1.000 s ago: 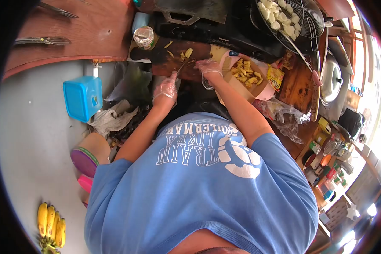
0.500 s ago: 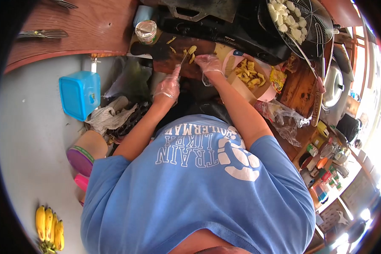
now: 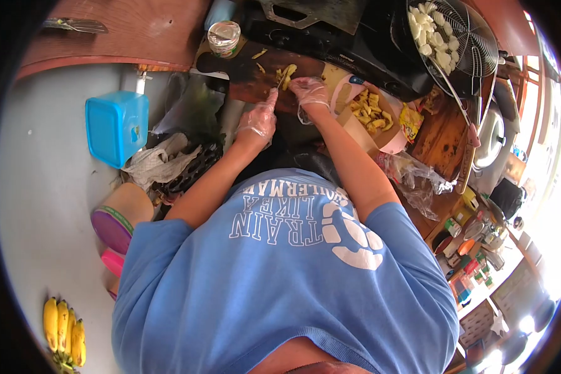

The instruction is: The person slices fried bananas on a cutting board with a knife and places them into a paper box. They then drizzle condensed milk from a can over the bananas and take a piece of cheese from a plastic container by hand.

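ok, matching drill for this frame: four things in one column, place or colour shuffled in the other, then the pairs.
Things:
1. blue box
2. bananas
3. wire basket
4. pink bowl

Descriptions:
A. holds pale cut pieces, top right
B. holds yellow slices, beside the right hand
C. lid on, standing on the grey floor at left
D. yellow bunch, bottom left corner

Pairs: 1-C, 2-D, 3-A, 4-B

The left hand holds a knife over the cutting board.
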The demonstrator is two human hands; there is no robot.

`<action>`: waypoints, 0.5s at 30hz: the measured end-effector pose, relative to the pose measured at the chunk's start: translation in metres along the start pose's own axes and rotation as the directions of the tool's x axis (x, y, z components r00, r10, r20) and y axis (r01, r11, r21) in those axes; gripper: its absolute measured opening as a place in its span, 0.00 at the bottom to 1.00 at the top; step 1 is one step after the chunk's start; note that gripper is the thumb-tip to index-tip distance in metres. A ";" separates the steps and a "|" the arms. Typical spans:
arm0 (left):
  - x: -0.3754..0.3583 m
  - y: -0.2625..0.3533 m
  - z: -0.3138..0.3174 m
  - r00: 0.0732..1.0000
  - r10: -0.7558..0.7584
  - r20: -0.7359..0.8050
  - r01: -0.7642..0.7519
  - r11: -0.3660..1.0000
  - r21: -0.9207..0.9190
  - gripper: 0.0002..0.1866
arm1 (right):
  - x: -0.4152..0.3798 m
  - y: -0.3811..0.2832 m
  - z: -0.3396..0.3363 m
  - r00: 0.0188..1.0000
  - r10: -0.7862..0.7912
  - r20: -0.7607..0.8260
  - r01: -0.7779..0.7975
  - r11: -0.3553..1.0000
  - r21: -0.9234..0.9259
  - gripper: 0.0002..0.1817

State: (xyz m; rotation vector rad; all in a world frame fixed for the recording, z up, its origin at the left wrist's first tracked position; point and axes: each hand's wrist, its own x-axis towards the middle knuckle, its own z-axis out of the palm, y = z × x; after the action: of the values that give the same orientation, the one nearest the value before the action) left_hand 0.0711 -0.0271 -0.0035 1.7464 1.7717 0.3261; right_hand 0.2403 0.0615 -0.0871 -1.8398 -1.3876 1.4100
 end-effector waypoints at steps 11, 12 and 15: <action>-0.003 0.001 0.002 1.000 0.018 -0.011 -0.018 1.000 -0.009 0.34 | 0.002 0.006 0.003 1.000 -0.013 -0.008 0.013 0.999 -0.044 0.14; -0.002 0.002 0.001 1.000 0.006 0.013 -0.006 1.000 0.009 0.33 | 0.002 0.005 0.002 1.000 -0.008 -0.005 0.007 1.000 -0.017 0.14; -0.002 0.002 0.001 1.000 0.019 -0.001 -0.019 1.000 -0.004 0.33 | 0.001 0.003 0.001 1.000 0.004 0.000 -0.004 1.000 0.003 0.15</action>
State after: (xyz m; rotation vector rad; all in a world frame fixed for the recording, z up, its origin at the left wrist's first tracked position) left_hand 0.0734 -0.0287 -0.0026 1.7611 1.7551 0.3380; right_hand 0.2406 0.0606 -0.0901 -1.8415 -1.3817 1.4133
